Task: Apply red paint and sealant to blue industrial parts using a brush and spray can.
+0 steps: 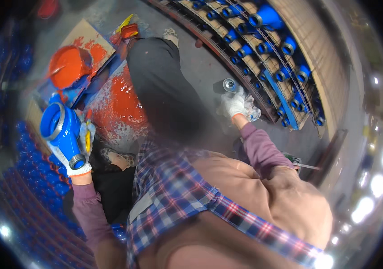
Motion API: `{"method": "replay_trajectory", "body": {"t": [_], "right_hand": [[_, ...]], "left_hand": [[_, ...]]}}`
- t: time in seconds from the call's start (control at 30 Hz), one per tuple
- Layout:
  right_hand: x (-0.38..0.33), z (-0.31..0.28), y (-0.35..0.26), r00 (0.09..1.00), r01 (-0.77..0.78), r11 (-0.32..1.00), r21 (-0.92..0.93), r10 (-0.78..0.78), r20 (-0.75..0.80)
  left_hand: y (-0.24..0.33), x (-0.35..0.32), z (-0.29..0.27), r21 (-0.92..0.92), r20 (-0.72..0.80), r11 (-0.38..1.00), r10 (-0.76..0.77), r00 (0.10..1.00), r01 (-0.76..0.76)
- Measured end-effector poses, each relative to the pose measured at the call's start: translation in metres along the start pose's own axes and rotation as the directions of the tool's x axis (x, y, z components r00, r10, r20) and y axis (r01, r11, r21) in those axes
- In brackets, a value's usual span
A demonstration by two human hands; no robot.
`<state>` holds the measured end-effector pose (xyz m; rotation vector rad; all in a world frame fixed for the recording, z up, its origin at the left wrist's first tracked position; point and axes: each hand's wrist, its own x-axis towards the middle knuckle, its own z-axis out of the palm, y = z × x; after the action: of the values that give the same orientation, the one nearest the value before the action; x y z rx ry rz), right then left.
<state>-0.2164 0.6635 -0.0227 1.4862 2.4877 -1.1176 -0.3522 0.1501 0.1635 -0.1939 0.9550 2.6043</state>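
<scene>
My left hand, in a white glove, grips a glossy blue Y-shaped metal pipe fitting with a wide ringed mouth and a narrower threaded end. A slim tool with a yellow and red handle is held against the fitting by the same hand; its working end cannot be made out. Out to the right, my gloved right hand is closed on a crumpled whitish rag low over the floor. Just beyond its fingers stands a small metal can.
An orange-red paint bucket stands by a paint-smeared board at far left. Red paint covers a sheet before me. Racks of blue fittings run along the right; many more blue pieces lie at left.
</scene>
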Motion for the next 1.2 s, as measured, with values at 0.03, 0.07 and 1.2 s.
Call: {"method": "replay_trajectory", "body": {"t": [0.03,0.07,1.2], "right_hand": [[0.009,0.007,0.005,0.999,-0.037,0.999,0.03,0.038,-0.015],[0.015,0.017,0.007,0.995,-0.046,0.999,0.028,0.048,-0.083],[0.112,0.111,0.066,0.772,0.495,0.861,0.115,-0.375,-0.513]], "left_hand": [[-0.001,0.001,0.004,0.052,-0.017,0.999,0.012,1.0,-0.011],[-0.002,0.002,0.009,0.103,-0.031,0.994,0.031,0.999,-0.027],[-0.02,-0.017,0.044,-0.151,-0.113,0.984,0.082,0.99,-0.099]]}}
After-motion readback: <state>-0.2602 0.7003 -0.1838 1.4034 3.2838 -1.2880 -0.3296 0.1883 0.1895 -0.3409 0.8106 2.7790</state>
